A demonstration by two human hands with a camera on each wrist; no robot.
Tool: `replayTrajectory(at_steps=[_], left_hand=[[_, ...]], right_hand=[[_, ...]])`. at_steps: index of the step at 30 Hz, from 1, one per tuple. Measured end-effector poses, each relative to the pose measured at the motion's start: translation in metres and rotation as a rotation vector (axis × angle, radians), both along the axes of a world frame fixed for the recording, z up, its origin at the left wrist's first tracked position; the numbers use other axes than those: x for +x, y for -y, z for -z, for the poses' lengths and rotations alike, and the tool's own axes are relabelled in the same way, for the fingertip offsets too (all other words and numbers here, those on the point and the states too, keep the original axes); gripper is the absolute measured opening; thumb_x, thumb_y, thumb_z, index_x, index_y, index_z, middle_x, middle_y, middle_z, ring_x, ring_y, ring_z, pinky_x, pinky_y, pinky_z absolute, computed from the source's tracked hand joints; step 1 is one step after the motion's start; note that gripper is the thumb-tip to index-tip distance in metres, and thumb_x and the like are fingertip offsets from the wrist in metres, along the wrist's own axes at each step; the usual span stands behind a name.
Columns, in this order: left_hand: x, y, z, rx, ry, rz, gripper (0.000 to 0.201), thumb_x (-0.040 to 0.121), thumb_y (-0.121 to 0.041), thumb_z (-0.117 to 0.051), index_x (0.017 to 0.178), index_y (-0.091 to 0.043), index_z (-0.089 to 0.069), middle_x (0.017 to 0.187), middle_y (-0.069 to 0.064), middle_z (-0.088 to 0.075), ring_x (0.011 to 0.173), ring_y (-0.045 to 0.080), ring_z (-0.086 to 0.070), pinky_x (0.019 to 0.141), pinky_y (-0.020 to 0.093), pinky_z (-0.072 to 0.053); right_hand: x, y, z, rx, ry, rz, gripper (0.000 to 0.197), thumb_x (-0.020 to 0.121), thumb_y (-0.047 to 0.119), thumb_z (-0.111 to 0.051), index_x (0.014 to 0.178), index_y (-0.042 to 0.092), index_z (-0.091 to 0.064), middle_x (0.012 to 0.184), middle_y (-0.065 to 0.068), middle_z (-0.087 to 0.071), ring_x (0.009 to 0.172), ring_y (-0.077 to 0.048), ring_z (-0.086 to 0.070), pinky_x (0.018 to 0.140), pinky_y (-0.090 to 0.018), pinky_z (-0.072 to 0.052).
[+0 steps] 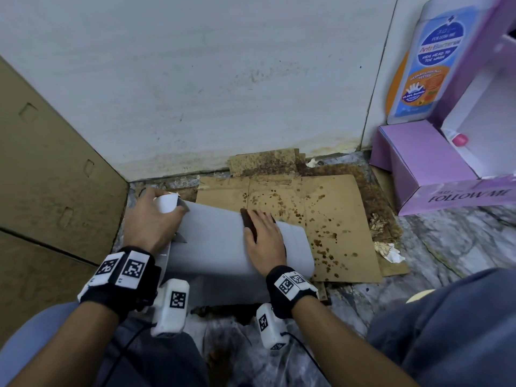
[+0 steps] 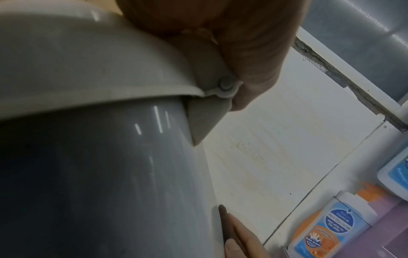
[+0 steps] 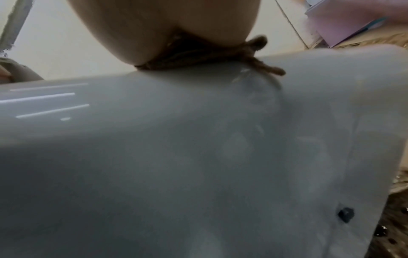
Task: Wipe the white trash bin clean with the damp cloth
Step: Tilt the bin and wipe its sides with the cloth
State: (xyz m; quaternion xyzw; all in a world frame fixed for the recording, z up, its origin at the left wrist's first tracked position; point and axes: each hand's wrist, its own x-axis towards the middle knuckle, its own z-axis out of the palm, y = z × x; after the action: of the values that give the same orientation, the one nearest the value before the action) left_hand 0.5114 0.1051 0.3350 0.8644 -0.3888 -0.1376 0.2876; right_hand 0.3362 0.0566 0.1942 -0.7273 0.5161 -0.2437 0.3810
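Head view: smooth cylindrical bin (image 1: 217,241), brown cloth (image 1: 247,219)

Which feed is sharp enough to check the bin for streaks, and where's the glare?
Head view: sharpest, evenly lit, edges bowed by the wide lens, bin slightly soft. Left wrist view: dim, thin glare streaks on the bin. Right wrist view: blurred, cloth under the right hand fuzzy, glare at left.

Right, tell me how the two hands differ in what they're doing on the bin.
The left hand grips the lid end of the white bin, fingers curled round it; the right hand lies flat on the bin's side. The right hand presses the brown cloth underneath; the left holds no cloth. Both touch the bin.
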Motion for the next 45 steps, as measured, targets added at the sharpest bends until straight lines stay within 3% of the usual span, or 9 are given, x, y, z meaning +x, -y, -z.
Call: replayTrajectory(at_steps=[10,15,19,22,26,31,36,42,45], left_hand=[[0.0,0.014,-0.002,-0.207,0.046,0.16,0.026,0.082,-0.018,-0.075,0.103,-0.019,-0.059,0.121,0.008,-0.064,0.102,0.024,-0.056,0.065,0.008,-0.043],[0.004,0.007,0.018,-0.183,0.082,0.248,0.073,0.074,-0.038,-0.071,0.14,-0.014,-0.052,0.14,0.01,-0.058,0.126,0.031,-0.055,0.1,0.046,-0.047],[0.013,0.005,0.023,-0.199,0.068,0.305,0.064,0.068,-0.049,-0.068,0.125,-0.02,-0.061,0.147,0.003,-0.052,0.133,0.027,-0.049,0.103,0.052,-0.045],[0.019,0.001,0.025,-0.216,-0.063,0.307,0.059,0.063,-0.053,-0.073,0.117,-0.036,-0.054,0.143,-0.004,-0.052,0.127,0.024,-0.052,0.099,0.053,-0.048],[0.027,0.001,0.034,-0.117,-0.129,0.226,0.09,0.069,-0.075,-0.058,0.149,-0.037,-0.036,0.154,-0.007,-0.041,0.138,0.023,-0.038,0.11,0.055,-0.037],[0.027,0.008,0.038,-0.102,-0.329,0.154,0.064,0.078,-0.066,-0.049,0.137,-0.04,-0.042,0.146,0.0,-0.045,0.127,0.029,-0.049,0.103,0.06,-0.041],[0.03,0.01,0.04,-0.091,-0.443,0.154,0.052,0.075,-0.06,-0.055,0.122,-0.047,-0.038,0.144,-0.001,-0.043,0.126,0.027,-0.048,0.106,0.055,-0.039],[0.041,0.01,0.045,-0.045,-0.456,0.18,0.092,0.073,-0.077,-0.055,0.151,-0.035,-0.032,0.16,-0.004,-0.027,0.141,0.023,-0.037,0.114,0.055,-0.031],[0.044,0.013,0.045,-0.022,-0.472,0.139,0.076,0.084,-0.059,-0.058,0.151,-0.034,-0.033,0.16,-0.001,-0.026,0.14,0.026,-0.038,0.111,0.053,-0.035]], right_hand=[[-0.001,0.031,-0.006,-0.122,0.147,0.14,0.042,0.098,0.023,-0.047,0.141,0.024,-0.046,0.149,0.001,-0.042,0.142,-0.018,-0.027,0.118,-0.039,-0.02],[-0.015,0.042,0.007,-0.156,0.126,0.141,0.038,0.092,0.022,-0.058,0.13,0.026,-0.057,0.134,0.005,-0.056,0.126,-0.016,-0.043,0.111,-0.039,-0.033],[-0.018,0.036,0.012,-0.169,0.118,0.156,0.036,0.09,0.028,-0.06,0.126,0.029,-0.059,0.128,0.008,-0.059,0.119,-0.017,-0.044,0.104,-0.038,-0.037],[-0.016,0.031,0.011,-0.168,0.132,0.188,0.031,0.09,0.03,-0.061,0.121,0.032,-0.062,0.123,0.01,-0.061,0.112,-0.016,-0.044,0.099,-0.038,-0.038],[-0.006,0.028,-0.003,-0.179,0.187,0.139,0.025,0.09,0.029,-0.061,0.114,0.032,-0.067,0.116,0.011,-0.065,0.107,-0.013,-0.047,0.097,-0.032,-0.036],[0.034,0.022,-0.039,-0.241,0.333,0.046,0.025,0.089,0.03,-0.062,0.113,0.028,-0.068,0.112,0.01,-0.069,0.102,-0.013,-0.057,0.094,-0.03,-0.037],[0.066,0.017,-0.05,-0.155,0.359,0.066,0.032,0.09,0.037,-0.053,0.121,0.034,-0.057,0.116,0.006,-0.065,0.107,-0.019,-0.055,0.094,-0.042,-0.045],[0.064,-0.003,-0.038,-0.177,0.186,-0.078,0.042,0.1,0.034,-0.036,0.14,0.025,-0.044,0.15,0.003,-0.041,0.138,-0.016,-0.035,0.113,-0.037,-0.022],[0.07,-0.007,-0.04,-0.161,0.145,-0.097,0.044,0.101,0.033,-0.031,0.143,0.023,-0.04,0.153,0.001,-0.036,0.141,-0.018,-0.029,0.115,-0.038,-0.019]])
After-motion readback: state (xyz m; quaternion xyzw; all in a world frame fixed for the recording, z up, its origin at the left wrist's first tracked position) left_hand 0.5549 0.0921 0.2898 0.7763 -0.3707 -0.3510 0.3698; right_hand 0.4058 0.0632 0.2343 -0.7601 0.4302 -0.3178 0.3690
